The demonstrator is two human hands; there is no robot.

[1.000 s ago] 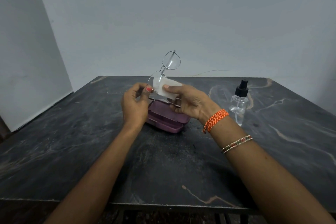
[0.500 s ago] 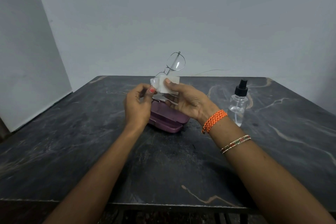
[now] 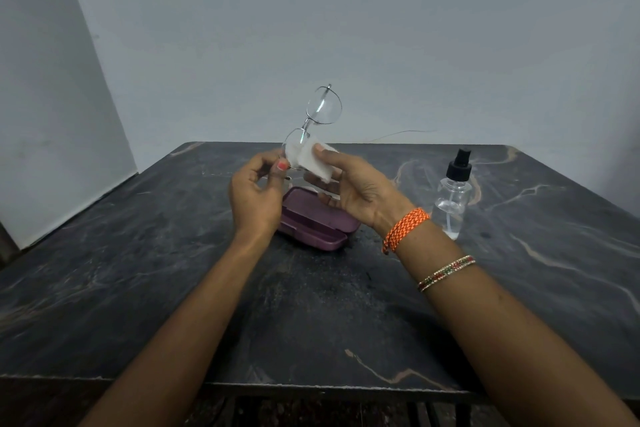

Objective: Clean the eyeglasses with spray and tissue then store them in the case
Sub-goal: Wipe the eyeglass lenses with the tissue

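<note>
A dark marbled desk (image 3: 138,288) with pale veins fills the lower view, set against a plain grey wall (image 3: 381,28). Left of centre, the left hand (image 3: 254,196) is raised above the desk, its fingers and thumb pinched together on the lower edge of the eyeglasses (image 3: 317,121); the thumbnail is painted red. The eyeglasses have a thin metal frame and are held tilted on end, one lens high in front of the wall and the other low between the two hands. That lower lens is covered by a folded white tissue (image 3: 313,161), which the right hand (image 3: 356,189) presses against it, thumb on the near face of the tissue and fingers closed behind it. Under both hands, an open purple eyeglasses case (image 3: 317,224) lies on the desk, partly hidden by them. The right wrist carries an orange woven band (image 3: 405,227), and further up the forearm sits a thin beaded bangle (image 3: 446,272). Right of the case and apart from it, a clear spray bottle (image 3: 452,206) with a black nozzle stands upright on the desk, untouched by either hand
</note>
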